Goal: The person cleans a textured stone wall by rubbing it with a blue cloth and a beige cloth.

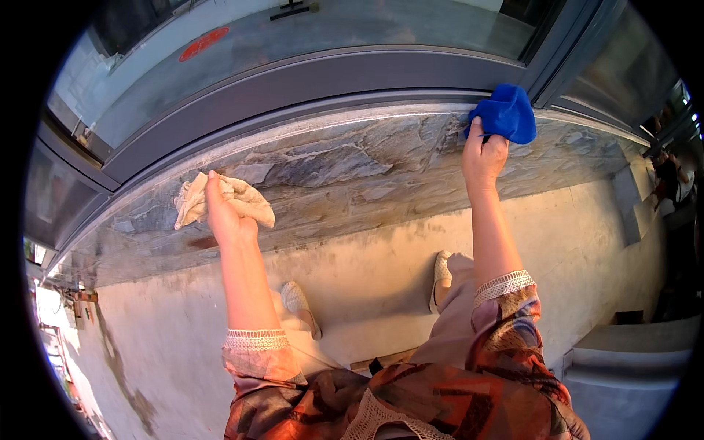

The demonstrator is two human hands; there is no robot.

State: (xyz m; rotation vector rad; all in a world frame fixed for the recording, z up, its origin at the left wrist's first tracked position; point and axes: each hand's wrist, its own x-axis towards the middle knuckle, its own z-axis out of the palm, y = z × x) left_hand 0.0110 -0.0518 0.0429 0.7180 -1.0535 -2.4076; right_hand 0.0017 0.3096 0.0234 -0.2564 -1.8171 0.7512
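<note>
A crumpled cream cloth point(246, 199) is gripped in my left hand point(225, 215), which is held out in front of the stone-faced wall point(335, 165). Farther right, my right hand point(485, 155) grips a bright blue cloth point(507, 113). The blue cloth lies against the ledge and the lower edge of the grey metal window frame point(385, 70), near an upright of the frame. Its folds hide the tips of my right fingers. Above the frame's bottom rail is a large glass pane point(352, 33).
Pale concrete floor point(374, 275) runs along the foot of the wall, under my shoes. Concrete steps point(632, 201) stand at the right, with a blurred person point(674, 179) beyond. A red round sticker point(204, 44) is on or behind the glass. A wet streak point(124, 379) marks the floor at left.
</note>
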